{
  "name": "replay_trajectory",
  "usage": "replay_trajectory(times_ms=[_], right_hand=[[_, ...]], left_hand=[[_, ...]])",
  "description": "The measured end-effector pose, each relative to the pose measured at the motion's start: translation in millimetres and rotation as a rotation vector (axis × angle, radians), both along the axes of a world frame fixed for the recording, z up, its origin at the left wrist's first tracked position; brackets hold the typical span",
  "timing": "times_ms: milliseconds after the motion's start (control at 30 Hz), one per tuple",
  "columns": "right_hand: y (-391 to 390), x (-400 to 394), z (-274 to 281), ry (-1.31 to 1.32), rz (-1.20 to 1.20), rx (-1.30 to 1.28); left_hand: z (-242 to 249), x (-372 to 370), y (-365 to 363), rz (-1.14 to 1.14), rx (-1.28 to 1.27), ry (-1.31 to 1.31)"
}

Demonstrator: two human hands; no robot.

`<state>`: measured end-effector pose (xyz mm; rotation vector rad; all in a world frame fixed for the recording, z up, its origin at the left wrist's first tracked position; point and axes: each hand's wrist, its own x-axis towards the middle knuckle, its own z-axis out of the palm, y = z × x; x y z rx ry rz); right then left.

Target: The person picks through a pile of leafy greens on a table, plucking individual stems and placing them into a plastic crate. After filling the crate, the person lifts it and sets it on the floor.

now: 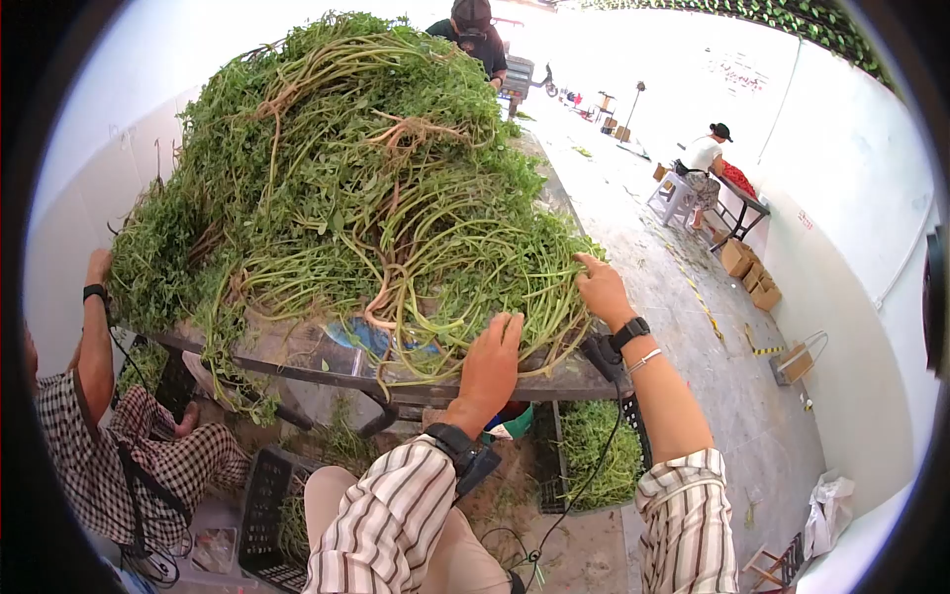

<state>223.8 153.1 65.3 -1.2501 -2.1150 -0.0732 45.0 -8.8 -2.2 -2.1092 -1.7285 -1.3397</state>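
Note:
A large heap of leafy green plants point(327, 188), with long stems and pinkish-brown roots, covers the table point(287, 342). At the near edge of the heap, my left hand point(490, 358) lies against the stems, its fingers straight and close together. Farther right, my right hand point(604, 292) touches the heap's right side, fingers bent in around some stems. Leaves partly hide those fingertips. Between the hands, loose stems point(544, 332) spread toward the table edge. A bare reddish root point(381, 302) points toward me left of my left hand.
A person in checked clothes point(99, 445) sits at left, one hand on the heap. Another person point(475, 40) is behind it. Black crates point(265, 520) and greens in a crate point(599, 450) stand below. A cable point(599, 465) hangs by my right arm. Someone sits point(703, 158) at a far table.

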Motion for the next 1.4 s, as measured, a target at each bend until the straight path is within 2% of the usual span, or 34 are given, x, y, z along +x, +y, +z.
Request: replay_trajectory(times_ms=[100, 233, 333, 400, 433, 533, 633, 800, 1000, 1067, 1167, 1267, 1400], right_hand=[[-1.7, -4.0, 6.5, -0.091, -0.035, -0.116], [-14.6, -5.4, 13.7, -0.099, -0.01, -0.14], [-26.7, -4.3, 22.7, -0.093, 0.065, -0.091], [-48.1, -10.2, 32.0, 0.059, 0.153, 0.054], [-58.6, -13.2, 34.9, 0.055, 0.156, 0.053], [-89.8, -20.0, 29.3, -0.042, 0.392, 0.149], [-113.2, -26.4, 20.2, -0.176, 0.43, 0.114], [-125.3, -33.0, 15.2, -0.19, 0.455, 0.136], [-127.4, -12.6, 28.2, 0.011, 0.338, 0.125], [-131.1, -3.3, 43.5, 0.203, 0.116, -0.17], [-117.1, 11.0, 39.2, 0.346, 0.18, -0.149], [-113.2, 12.8, 36.2, 0.305, 0.185, -0.234], [-108.7, 5.9, 27.3, 0.319, 0.256, -0.19]], left_hand=[[1.3, -0.1, -0.9, 0.007, -0.011, 0.017], [1.3, -0.8, -3.7, -0.027, -0.057, 0.01], [5.0, 0.1, -2.6, -0.018, -0.068, -0.023], [8.8, 0.3, -4.5, -0.028, -0.049, -0.073], [10.8, 0.2, -5.7, -0.038, -0.03, -0.121], [14.3, -0.6, -8.1, -0.066, 0.026, -0.16], [24.1, -1.4, -16.4, -0.103, -0.022, -0.176], [6.1, -2.8, -5.4, -0.072, 0.005, -0.174], [2.6, -1.8, -4.8, -0.066, 0.032, -0.215], [1.8, -1.1, -5.0, -0.057, 0.022, -0.235], [0.5, -0.7, -4.8, -0.029, 0.005, -0.226], [0.8, -1.4, -4.6, -0.049, 0.012, -0.228], [0.5, -1.6, -5.5, -0.036, 0.024, -0.216]])
